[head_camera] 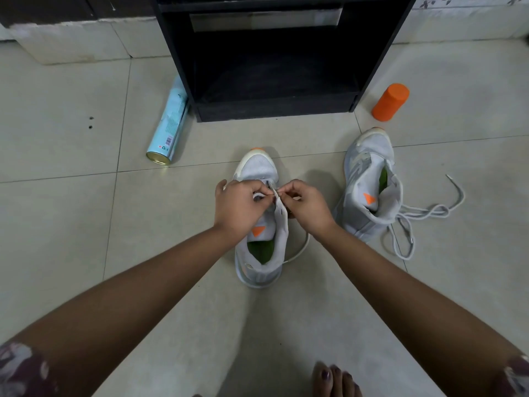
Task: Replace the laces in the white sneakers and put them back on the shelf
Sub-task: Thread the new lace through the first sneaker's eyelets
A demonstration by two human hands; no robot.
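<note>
A white sneaker (259, 167) with an orange toe tip and green insole stands on the floor in front of me, toe pointing away. My left hand (236, 207) grips the sneaker's upper near the eyelets and holds a loop of white lace. My right hand (305, 206) pinches the same lace (300, 249), whose free part curls on the floor by the shoe's right side. The second white sneaker (369, 179) stands to the right, unlaced. A loose white lace (423, 213) trails on the tiles beside it. The black shelf (274, 61) stands open and empty just beyond.
A light blue spray can (169, 127) lies on the floor left of the shelf. An orange cylinder (390, 102) stands right of it. My bare toes (335, 379) show at the bottom edge. A wall base runs along the back left.
</note>
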